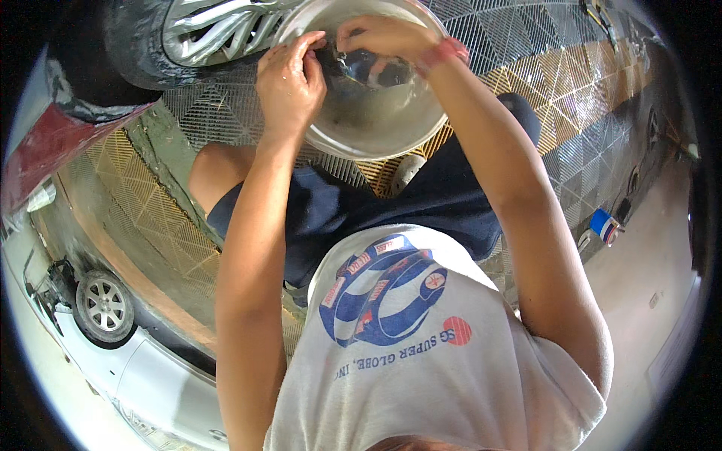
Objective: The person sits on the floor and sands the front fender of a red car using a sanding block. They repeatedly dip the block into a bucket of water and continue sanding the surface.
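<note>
A round, pale bucket point(376, 143) stands between my knees, with cloudy water point(361, 120) in it that shows a dark, shiny reflection. My left hand point(292, 84) is over the bucket's left rim, wet, its thumb and forefinger apart and nothing visible between them. Over the water, my right hand point(387, 39) reaches in from the right with bent fingers drawn together. Whatever its fingertips may hold is too small and dark to make out. A red band point(440, 56) circles my right wrist.
A car wheel point(218, 30) with silver spokes and a wet tyre is close at the upper left, beside a dark red body panel point(68, 150). Patterned grating tiles point(541, 68) cover the floor. A pale car point(150, 383) stands lower left; a blue container point(604, 225) lies at right.
</note>
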The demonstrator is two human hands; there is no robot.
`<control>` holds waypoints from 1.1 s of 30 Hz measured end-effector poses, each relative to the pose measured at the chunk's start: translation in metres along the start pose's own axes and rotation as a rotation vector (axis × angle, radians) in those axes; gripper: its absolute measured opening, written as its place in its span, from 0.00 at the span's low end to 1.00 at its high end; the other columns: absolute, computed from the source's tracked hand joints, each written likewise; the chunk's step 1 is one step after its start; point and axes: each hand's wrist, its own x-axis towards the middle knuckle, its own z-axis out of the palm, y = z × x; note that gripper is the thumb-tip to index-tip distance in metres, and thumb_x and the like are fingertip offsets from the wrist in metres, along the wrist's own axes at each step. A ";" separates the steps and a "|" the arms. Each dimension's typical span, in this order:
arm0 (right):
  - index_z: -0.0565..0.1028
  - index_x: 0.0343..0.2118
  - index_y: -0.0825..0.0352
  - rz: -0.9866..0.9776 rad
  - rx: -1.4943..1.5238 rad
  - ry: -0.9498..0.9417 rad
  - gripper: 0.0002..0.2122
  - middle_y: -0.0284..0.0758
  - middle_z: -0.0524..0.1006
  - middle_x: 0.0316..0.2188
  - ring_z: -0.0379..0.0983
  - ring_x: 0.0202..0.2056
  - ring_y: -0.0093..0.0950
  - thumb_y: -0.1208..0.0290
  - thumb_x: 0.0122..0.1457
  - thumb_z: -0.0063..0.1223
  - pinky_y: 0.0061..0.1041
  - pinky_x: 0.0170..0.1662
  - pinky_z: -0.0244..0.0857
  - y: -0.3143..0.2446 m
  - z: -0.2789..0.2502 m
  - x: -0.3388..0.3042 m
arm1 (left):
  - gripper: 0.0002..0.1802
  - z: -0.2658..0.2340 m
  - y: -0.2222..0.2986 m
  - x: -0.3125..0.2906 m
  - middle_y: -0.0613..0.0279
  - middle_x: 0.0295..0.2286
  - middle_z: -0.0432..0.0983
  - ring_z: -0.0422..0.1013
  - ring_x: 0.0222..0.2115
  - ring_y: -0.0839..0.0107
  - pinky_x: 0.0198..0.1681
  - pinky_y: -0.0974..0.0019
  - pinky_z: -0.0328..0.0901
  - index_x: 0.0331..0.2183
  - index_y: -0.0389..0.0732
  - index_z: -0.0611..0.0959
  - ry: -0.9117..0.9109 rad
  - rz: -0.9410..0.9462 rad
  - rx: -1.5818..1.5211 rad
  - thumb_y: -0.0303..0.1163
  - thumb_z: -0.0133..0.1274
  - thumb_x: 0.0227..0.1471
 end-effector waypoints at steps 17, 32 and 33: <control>0.68 0.73 0.65 -0.493 1.390 -0.004 0.25 0.41 0.72 0.71 0.64 0.75 0.41 0.62 0.78 0.47 0.78 0.63 0.70 -0.004 0.016 -0.096 | 0.16 -0.006 0.000 -0.001 0.64 0.44 0.91 0.85 0.46 0.57 0.60 0.53 0.70 0.49 0.47 0.90 -0.039 -0.041 -0.083 0.44 0.63 0.66; 0.70 0.73 0.67 -0.058 0.806 0.431 0.24 0.38 0.70 0.71 0.73 0.64 0.37 0.69 0.78 0.45 0.36 0.38 0.85 -0.035 0.070 -0.060 | 0.14 -0.008 -0.004 -0.004 0.62 0.47 0.88 0.82 0.50 0.59 0.58 0.52 0.69 0.46 0.45 0.88 -0.041 0.064 -0.054 0.41 0.67 0.63; 0.70 0.74 0.68 -0.045 0.693 0.434 0.24 0.39 0.70 0.72 0.75 0.62 0.37 0.68 0.78 0.46 0.34 0.35 0.85 -0.031 0.064 -0.064 | 0.13 -0.007 -0.005 -0.005 0.61 0.46 0.88 0.82 0.50 0.58 0.57 0.52 0.70 0.47 0.44 0.86 -0.051 0.032 -0.051 0.39 0.65 0.65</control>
